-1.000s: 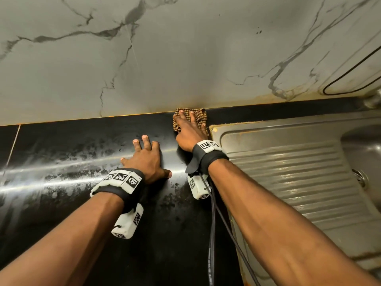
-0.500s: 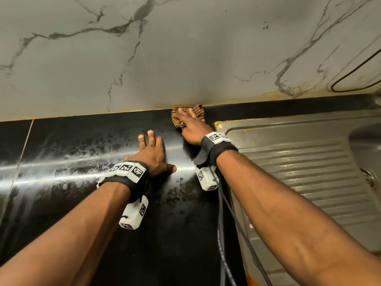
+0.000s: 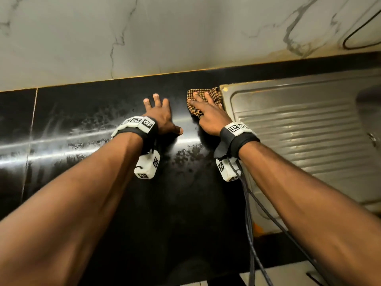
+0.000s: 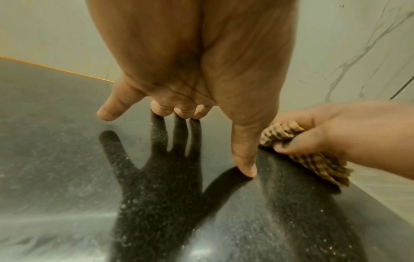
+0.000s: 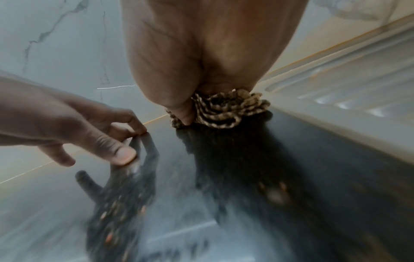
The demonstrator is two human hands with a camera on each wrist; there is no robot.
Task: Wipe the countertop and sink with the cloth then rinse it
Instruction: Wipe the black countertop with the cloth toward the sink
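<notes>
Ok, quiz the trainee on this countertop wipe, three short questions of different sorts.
1. True or false: the left hand holds the cloth.
2. Which lies right of the cloth? A) stove B) sink C) kettle
3. Fill in: the left hand's fingertips rest on the black ____.

Key: 1 false, the right hand presses the cloth. 2 B. 3 countertop.
</notes>
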